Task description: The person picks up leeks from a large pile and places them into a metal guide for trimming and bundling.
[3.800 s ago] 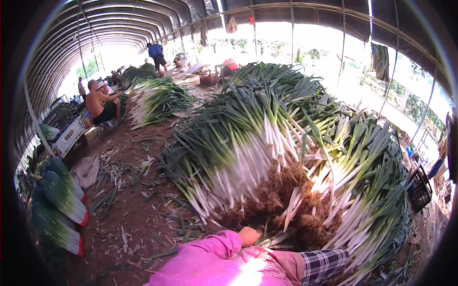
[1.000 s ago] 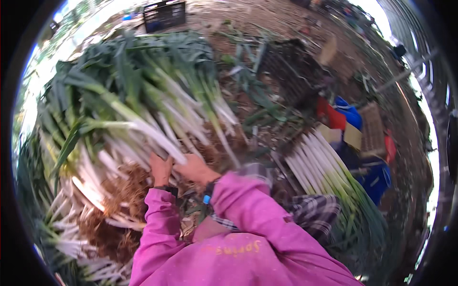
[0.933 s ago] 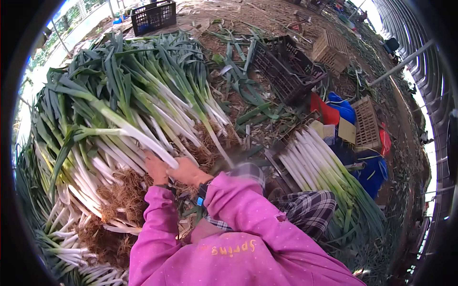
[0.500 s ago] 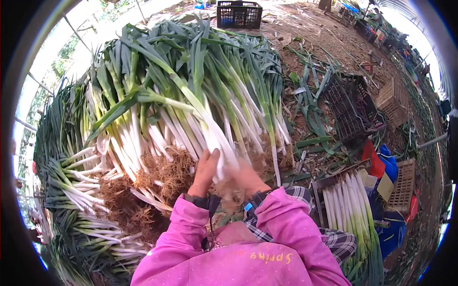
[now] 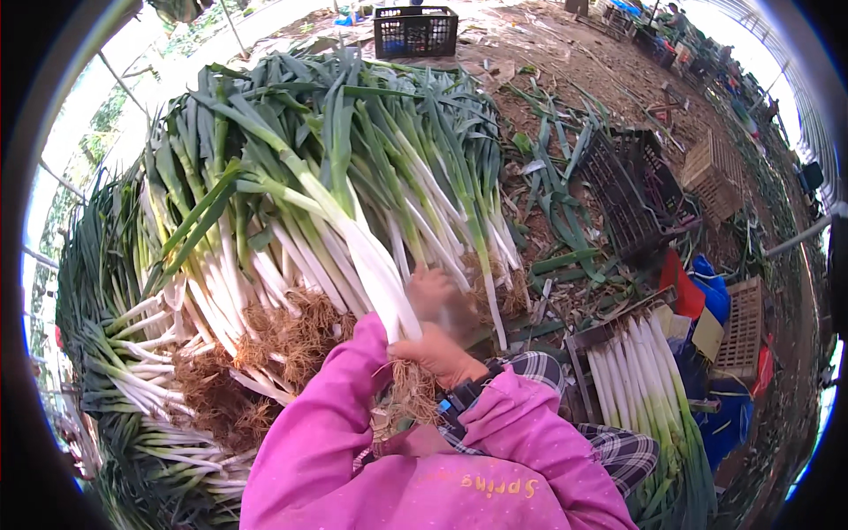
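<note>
My right hand (image 5: 439, 354) is closed round the white base of a leek (image 5: 373, 262), just above its brown roots (image 5: 413, 389). The leek slants up and away to the left, its green leaves lying over the heap. My left arm crosses behind the stem, and my left hand (image 5: 437, 299) shows on the stem's right side. Motion smears its fingers. Under and beyond my hands lies a large heap of leeks (image 5: 234, 225), white stems and tangled roots toward me, dark green leaves pointing away.
Trimmed leeks (image 5: 632, 375) lie in a row in a low holder to my right. Black crates (image 5: 632, 194) (image 5: 415, 34) and tan crates (image 5: 712, 177) (image 5: 740, 329) stand on the soil. Cut leaves (image 5: 565, 208) litter the ground. More leeks (image 5: 168, 442) lie at my left.
My left hand has swung from the leek's left side across to its right. My right hand now grips the base near the roots. The view has shifted slightly.
</note>
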Motion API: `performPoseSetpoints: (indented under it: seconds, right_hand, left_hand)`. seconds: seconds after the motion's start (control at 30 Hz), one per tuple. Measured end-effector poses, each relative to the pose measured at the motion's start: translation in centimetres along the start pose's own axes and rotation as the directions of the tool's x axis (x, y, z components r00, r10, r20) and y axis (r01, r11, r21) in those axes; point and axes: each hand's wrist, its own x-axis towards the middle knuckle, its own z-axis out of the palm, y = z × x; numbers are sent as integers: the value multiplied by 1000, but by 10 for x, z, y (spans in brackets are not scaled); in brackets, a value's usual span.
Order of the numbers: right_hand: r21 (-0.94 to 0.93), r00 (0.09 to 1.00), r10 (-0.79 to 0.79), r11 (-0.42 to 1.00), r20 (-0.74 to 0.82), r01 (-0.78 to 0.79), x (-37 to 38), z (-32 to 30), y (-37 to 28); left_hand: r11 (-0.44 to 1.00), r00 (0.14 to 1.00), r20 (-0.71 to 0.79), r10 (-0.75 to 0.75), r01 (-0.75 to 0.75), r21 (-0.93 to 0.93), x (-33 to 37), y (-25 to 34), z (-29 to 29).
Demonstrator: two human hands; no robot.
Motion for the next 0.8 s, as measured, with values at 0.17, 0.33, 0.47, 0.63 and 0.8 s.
performPoseSetpoints:
  seconds: [0.17, 0.33, 0.47, 0.63, 0.8]
  right_hand:
    - [-102, 999, -3, 995, -53, -3, -7, -26, -32]
    - [-119, 990, 77, 989, -117, -91, -21, -46, -59]
    - [-134, 986, 118, 982, -121, -134, -16, -54, -44]
    - [-46, 989, 146, 988, 0, -145, -37, -10, -42]
    - [-19, 999, 35, 999, 24, -34, -60, 8, -55]
  left_hand:
    - [987, 944, 299, 141, -156, 26, 6, 11, 4]
    - [965, 981, 191, 12, -61, 253, -35, -5, -95]
    - [929, 964, -97, -248, 265, 257, -57, -21, -145]
    - [883, 979, -177, 99, -4, 469, -19, 16, -147]
    - [977, 867, -451, 213, -184, 108, -1, 51, -188]
